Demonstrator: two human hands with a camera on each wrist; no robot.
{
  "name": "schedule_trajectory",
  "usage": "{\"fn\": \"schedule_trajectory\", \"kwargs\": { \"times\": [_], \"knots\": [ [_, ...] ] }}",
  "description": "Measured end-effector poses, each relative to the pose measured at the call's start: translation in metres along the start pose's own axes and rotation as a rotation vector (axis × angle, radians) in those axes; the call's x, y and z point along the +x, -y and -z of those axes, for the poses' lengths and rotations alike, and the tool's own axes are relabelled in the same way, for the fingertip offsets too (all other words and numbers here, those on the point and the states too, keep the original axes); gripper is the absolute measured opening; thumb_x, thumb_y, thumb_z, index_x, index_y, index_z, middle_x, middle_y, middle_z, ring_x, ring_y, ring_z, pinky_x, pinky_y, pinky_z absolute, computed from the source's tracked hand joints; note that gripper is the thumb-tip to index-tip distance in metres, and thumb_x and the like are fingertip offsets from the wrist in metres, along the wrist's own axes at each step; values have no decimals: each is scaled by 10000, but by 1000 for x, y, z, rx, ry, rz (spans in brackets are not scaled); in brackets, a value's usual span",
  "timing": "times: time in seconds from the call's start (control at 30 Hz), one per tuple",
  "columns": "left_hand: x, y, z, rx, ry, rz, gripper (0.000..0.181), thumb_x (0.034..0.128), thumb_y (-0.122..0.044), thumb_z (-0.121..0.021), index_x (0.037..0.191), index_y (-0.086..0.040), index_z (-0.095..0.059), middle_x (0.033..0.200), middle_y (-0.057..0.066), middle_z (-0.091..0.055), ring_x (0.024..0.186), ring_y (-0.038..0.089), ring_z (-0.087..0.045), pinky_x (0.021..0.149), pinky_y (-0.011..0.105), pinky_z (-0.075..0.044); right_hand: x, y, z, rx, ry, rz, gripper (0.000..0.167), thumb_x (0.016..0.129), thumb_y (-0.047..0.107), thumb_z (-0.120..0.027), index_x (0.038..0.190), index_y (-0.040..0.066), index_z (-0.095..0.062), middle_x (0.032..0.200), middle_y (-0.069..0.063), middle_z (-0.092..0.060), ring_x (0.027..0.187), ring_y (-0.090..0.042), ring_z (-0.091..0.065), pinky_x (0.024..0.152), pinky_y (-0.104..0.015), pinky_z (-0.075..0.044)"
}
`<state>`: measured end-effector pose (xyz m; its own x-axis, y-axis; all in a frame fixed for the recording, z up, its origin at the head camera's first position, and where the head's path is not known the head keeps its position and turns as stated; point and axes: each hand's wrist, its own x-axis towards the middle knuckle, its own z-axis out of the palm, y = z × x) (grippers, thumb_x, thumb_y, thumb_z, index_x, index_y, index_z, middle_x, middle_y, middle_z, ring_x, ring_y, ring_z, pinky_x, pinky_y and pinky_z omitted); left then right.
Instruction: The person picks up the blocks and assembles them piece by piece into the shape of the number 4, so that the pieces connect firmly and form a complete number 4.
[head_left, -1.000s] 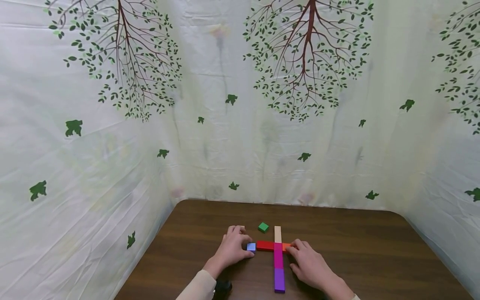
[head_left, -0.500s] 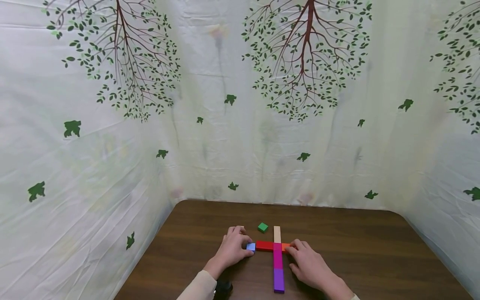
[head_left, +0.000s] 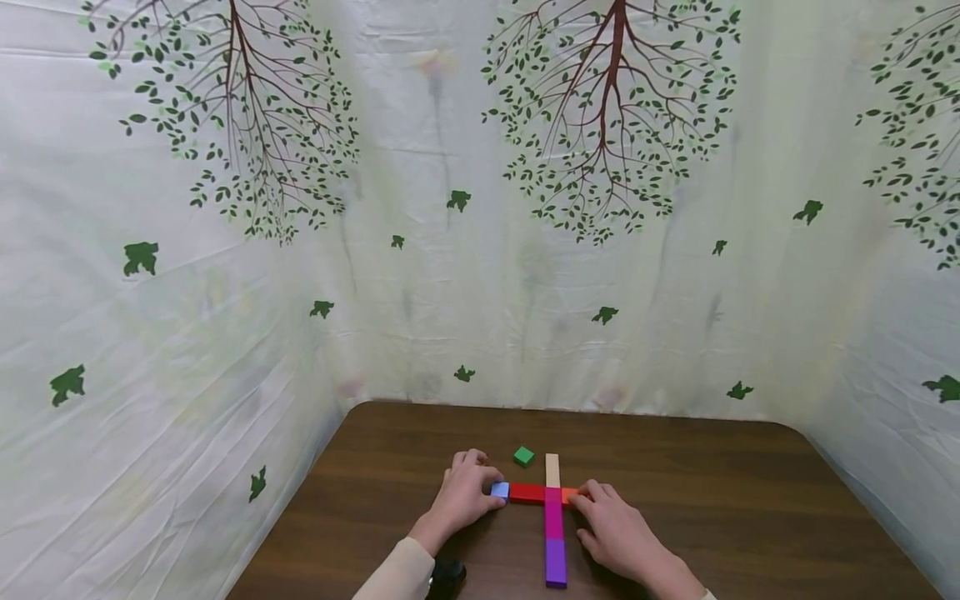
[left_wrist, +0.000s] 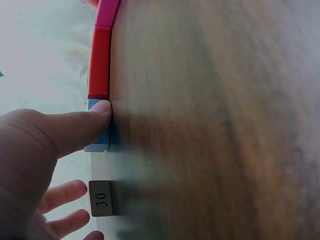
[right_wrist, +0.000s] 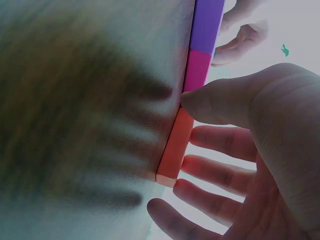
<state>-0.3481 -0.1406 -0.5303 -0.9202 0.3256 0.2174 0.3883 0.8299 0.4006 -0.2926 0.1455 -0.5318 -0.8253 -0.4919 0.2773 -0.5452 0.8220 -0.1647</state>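
Observation:
Blocks form a cross on the table. A red block (head_left: 527, 493) is its left arm and an orange block (head_left: 568, 496) its right arm. A magenta block (head_left: 552, 512) and a purple block (head_left: 556, 562) run toward me; a pale wooden block (head_left: 552, 469) points away. My left hand (head_left: 463, 493) pinches a blue block (head_left: 500, 491) at the red block's left end, thumb on its near side. My right hand (head_left: 618, 529) holds the orange block, its thumb near the magenta joint and fingers along the far side. Those fingers partly cover the orange block in the head view.
A green block (head_left: 523, 456) lies apart, behind the red one. In the left wrist view, a block marked 30 (left_wrist: 101, 198) stands by my left fingers. A dark object (head_left: 447, 577) is by my left sleeve. Behind the brown table (head_left: 712, 467) hangs a patterned curtain (head_left: 420, 350).
The blue block has shifted slightly away from me, in line with the red one, under my left hand. My right hand stays at the orange block. The head view has drifted slightly.

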Motion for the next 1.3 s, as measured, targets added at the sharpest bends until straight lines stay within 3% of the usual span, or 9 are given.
{"fn": "schedule_trajectory", "kwargs": {
  "times": [0.3, 1.07, 1.3],
  "knots": [
    [2, -1, 1, 8, -1, -17, 249, 795, -367, -859, 995, -237, -787, 1318, 173, -511, 1246, 404, -385, 936, 617, -381, 1, 0, 1, 1, 7, 15, 411, 848, 225, -794, 1232, 120, -688, 1129, -3, -546, 1099, -255, -547, 728, -408, -546],
    [4, -2, -2, 8, 15, 3, 269, 797, -392, -848, 1019, -251, -793, 1351, 166, -501, 1274, 404, -372, 966, 610, -378, 0, -3, 0, -16, 0, 5, 420, 840, 225, -793, 1233, 130, -685, 1137, -2, -544, 1086, -241, -544, 732, -411, -547],
    [6, 7, 5, -25, 20, -20, 509, 786, -433, -843, 1231, -216, -725, 1355, 161, -500, 1262, 400, -398, 931, 623, -373, 1, -1, -1, -14, 11, -1, 418, 835, 224, -794, 1224, 121, -680, 1133, -6, -540, 1070, -239, -538, 726, -411, -547]
  ]
}}
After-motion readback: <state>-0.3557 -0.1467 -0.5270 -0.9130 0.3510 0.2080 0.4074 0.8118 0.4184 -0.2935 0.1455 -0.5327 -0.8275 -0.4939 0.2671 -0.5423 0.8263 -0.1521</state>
